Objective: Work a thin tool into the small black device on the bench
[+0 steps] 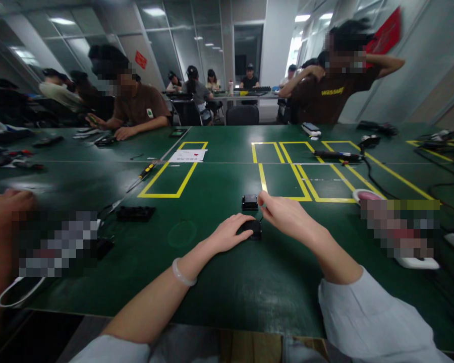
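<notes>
My left hand [230,233] lies with fingers and thumb around a small black box [254,231] on the green table, holding it at its left side. My right hand [287,212] is bent in from the right, with its fingers pinched together just above that box. A thin dark piece shows below these fingertips; what it is, I cannot make out. Just behind the held box sits a second small black box [249,201], close to my right fingertips but with its contact hidden.
Yellow tape outlines [159,195] mark the green table [212,282]. A screwdriver [146,172], a black tray-like part [135,213] and a white paper [189,156] lie left. A blurred phone-like item [418,261] lies right. Another person's hand [11,206] rests at far left; people sit opposite.
</notes>
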Available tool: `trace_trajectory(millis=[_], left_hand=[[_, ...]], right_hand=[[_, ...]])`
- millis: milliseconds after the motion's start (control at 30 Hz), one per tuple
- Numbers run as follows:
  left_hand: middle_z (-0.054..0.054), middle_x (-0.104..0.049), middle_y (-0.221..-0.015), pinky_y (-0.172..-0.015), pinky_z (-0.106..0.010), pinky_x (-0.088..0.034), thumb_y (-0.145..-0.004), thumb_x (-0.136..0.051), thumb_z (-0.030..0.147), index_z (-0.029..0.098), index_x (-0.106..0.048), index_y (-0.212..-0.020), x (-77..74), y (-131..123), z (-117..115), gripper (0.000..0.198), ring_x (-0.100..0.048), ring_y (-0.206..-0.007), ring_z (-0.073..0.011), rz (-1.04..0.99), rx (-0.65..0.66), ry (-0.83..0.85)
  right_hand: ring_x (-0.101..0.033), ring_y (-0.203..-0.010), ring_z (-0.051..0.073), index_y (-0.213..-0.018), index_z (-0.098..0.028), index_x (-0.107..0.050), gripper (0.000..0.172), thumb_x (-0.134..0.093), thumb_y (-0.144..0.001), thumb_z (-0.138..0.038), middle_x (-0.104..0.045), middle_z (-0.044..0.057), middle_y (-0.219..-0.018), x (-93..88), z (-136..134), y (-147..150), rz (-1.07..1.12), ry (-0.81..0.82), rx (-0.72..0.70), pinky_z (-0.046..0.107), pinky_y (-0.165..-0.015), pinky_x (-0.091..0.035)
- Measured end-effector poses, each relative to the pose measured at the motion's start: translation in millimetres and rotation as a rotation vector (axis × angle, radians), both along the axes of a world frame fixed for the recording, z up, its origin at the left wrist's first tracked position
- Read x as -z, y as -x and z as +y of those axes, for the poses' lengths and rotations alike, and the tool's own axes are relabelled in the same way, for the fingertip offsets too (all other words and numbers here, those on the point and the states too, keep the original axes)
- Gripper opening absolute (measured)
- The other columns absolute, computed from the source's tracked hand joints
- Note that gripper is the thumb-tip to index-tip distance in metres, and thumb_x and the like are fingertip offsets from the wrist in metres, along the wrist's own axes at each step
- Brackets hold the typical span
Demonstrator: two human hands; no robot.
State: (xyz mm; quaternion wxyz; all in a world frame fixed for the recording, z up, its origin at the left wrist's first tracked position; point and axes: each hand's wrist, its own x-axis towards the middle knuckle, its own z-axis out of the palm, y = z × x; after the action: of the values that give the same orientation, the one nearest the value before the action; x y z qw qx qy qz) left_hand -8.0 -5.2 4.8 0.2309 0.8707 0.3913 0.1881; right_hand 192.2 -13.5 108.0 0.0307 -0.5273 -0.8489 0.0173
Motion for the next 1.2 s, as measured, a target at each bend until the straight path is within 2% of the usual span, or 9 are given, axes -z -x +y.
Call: trace_trajectory(millis=[233,567,767,900,1067,1200], left_hand=[[-0.007,-0.058,-0.117,-0.095,-0.039,-0.044,-0.094,-0.048,0.039,0.025,-0.050,-0.128,-0.7,-0.4,0.2,0.037,-0.055,-0.107,-0.0234,0.001,-0.001,0.002],[-0.007,-0.058,-0.118,-0.095,-0.039,-0.044,-0.094,-0.047,0.041,0.025,-0.051,-0.127,-1.6,-0.5,-1.1,0.037,-0.055,-0.107,-0.0239,-0.005,-0.003,0.009],[-0.007,-0.059,-0.116,-0.094,-0.039,-0.044,-0.094,-0.048,0.040,0.025,-0.050,-0.128,1.3,0.0,0.2,0.037,-0.055,-0.105,-0.0230,-0.001,-0.007,0.000],[-0.007,-0.058,-0.118,-0.095,-0.039,-0.044,-0.094,-0.047,0.041,0.024,-0.051,-0.127,0.3,-0.8,0.3,0.037,-0.055,-0.107,-0.0236,0.002,-0.001,0.001],[-0.007,-0.058,-0.117,-0.094,-0.039,-0.044,-0.094,-0.047,0.040,0.025,-0.051,-0.127,-2.0,-0.4,-0.3,0.036,-0.055,-0.107,-0.0237,0.007,-0.001,0.001],[-0.007,-0.058,-0.117,-0.095,-0.039,-0.044,-0.094,-0.048,0.040,0.025,-0.051,-0.126,-1.3,-0.1,-0.4,0.036,-0.055,-0.106,-0.0234,-0.002,-0.004,0.001]], right_hand=[[-0.066,-0.075,0.021,-0.105,-0.020,-0.046,0.021,-0.033,-0.098,-0.033,-0.069,0.006,-0.085,1.7,-0.1,0.9,-0.038,-0.017,0.010,0.027,-0.053,-0.023],[-0.065,-0.072,0.019,-0.108,-0.021,-0.045,0.017,-0.036,-0.095,-0.026,-0.069,0.004,-0.085,3.0,0.9,-2.7,-0.010,-0.019,-0.013,0.026,-0.053,-0.023],[-0.065,-0.073,0.021,-0.105,-0.020,-0.046,0.022,-0.032,-0.098,-0.036,-0.070,0.006,-0.084,4.6,0.7,-1.3,-0.029,-0.037,-0.013,0.027,-0.053,-0.024],[-0.065,-0.071,0.021,-0.109,-0.021,-0.047,0.024,-0.028,-0.099,-0.032,-0.070,0.006,-0.083,6.4,3.0,-0.5,-0.077,-0.029,0.008,0.027,-0.055,-0.026],[-0.065,-0.072,0.019,-0.109,-0.021,-0.045,0.019,-0.033,-0.097,-0.027,-0.070,0.005,-0.085,5.1,2.0,-1.8,-0.034,-0.015,-0.011,0.027,-0.054,-0.024],[-0.065,-0.075,0.019,-0.108,-0.020,-0.046,0.019,-0.034,-0.096,-0.030,-0.069,0.005,-0.086,3.0,0.1,-1.4,-0.010,-0.014,-0.018,0.027,-0.054,-0.025]])
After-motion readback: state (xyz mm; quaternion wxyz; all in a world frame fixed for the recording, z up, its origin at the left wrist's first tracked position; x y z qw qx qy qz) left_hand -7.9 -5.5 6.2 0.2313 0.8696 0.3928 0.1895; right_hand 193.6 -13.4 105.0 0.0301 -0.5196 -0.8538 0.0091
